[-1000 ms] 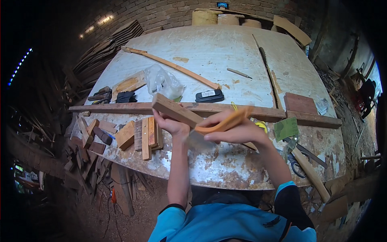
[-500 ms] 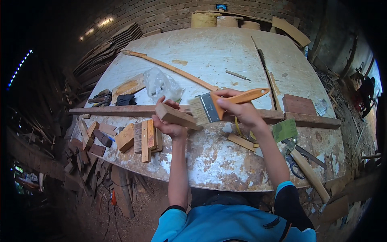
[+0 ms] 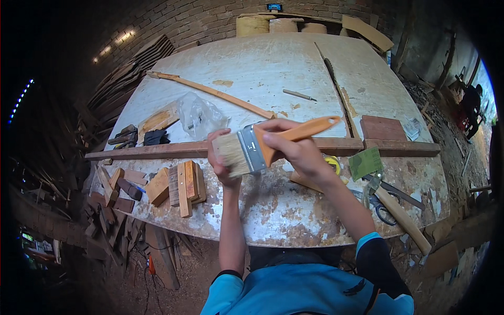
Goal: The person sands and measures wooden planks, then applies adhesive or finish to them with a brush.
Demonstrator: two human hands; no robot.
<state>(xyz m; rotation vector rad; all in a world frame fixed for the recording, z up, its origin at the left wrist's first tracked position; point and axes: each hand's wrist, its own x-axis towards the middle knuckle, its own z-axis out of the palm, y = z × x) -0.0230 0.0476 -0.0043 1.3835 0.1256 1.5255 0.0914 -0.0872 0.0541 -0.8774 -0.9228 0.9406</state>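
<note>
A wide flat paintbrush point(image 3: 253, 149) with an orange handle, metal band and pale bristles is gripped by its handle in my right hand point(image 3: 294, 149). Its bristles point left, in front of my left hand point(image 3: 219, 160). My left hand's fingers curl up behind the bristles. The small wooden block seen in that hand a moment ago is covered by the brush. Below both hands lies the paint-stained workbench point(image 3: 273, 215), and a long wooden bar point(image 3: 157, 150) runs across it behind them.
At left lie several wood blocks point(image 3: 158, 186) and a crumpled plastic bag point(image 3: 197, 115). A hatchet point(image 3: 401, 218), green sandpaper point(image 3: 365, 163) and a yellow tape measure point(image 3: 332, 164) lie at right. Farther back are a thin wooden stick point(image 3: 220, 94), a pen-like tool point(image 3: 299, 95) and a saw blade point(image 3: 332, 73).
The brush has moved left, from beside the wooden block to over it and my left hand, and now hides the block. My head view has shifted slightly right.
</note>
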